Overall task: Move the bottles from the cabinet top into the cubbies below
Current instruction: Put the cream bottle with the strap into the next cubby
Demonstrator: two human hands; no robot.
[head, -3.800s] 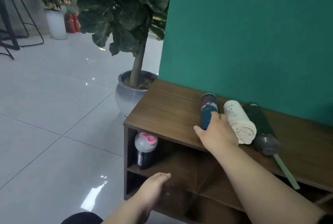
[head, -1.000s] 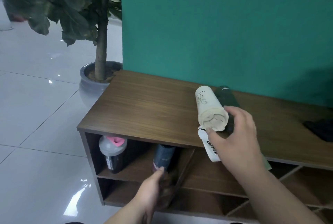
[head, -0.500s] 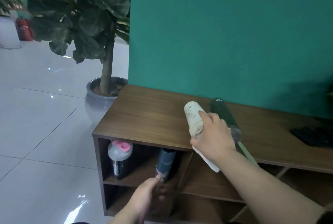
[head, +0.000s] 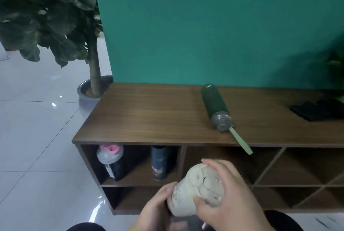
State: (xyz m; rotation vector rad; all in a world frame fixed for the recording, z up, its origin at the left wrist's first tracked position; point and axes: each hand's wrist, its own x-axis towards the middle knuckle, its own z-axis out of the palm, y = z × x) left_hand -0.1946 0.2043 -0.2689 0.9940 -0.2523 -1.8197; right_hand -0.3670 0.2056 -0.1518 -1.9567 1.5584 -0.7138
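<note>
Both hands, left hand (head: 158,206) and right hand (head: 229,193), clasp the cream bottle (head: 197,189) before the cubbies (head: 223,165); at 1 o'clock, the green bottle (head: 216,106) may roll off your worktop (head: 149,115).

Cream bottle (head: 193,191), which was lying on the cabinet top (head: 149,117) under my right hand (head: 229,195) half a second ago, is now riding in both my hands, off the top and down in front of the cubbies. My left hand (head: 158,206), earlier reaching low and empty, is now cupping its side.
</note>
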